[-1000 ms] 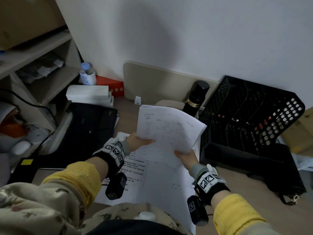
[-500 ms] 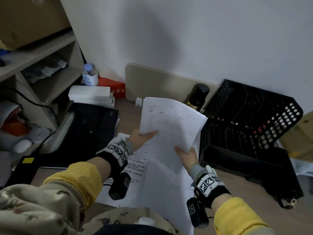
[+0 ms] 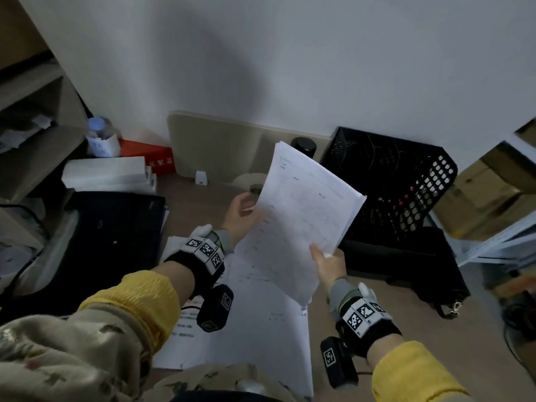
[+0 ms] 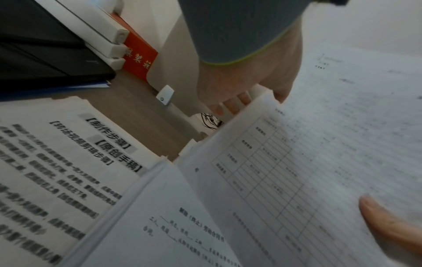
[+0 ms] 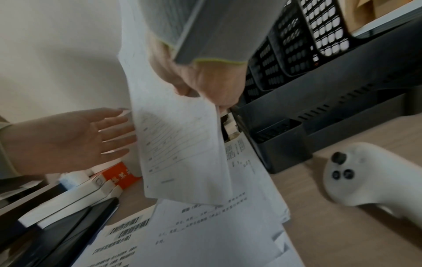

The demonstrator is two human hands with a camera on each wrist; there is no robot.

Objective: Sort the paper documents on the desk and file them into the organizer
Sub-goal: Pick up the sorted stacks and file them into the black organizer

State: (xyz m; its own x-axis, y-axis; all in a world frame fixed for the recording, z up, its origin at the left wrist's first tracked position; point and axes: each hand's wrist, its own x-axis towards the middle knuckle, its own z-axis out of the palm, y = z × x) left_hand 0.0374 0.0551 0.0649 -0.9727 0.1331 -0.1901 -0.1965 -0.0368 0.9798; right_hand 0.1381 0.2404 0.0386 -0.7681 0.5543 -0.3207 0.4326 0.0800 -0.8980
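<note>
Loose papers (image 3: 261,329) lie on the desk (image 3: 348,320) — organizer (image 3: 406,198) at right, against the wall (image 3: 290,68).

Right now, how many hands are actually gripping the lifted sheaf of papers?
1. The right hand pinches the sheaf of papers at its lower edge; the left hand is open beside it.
</note>
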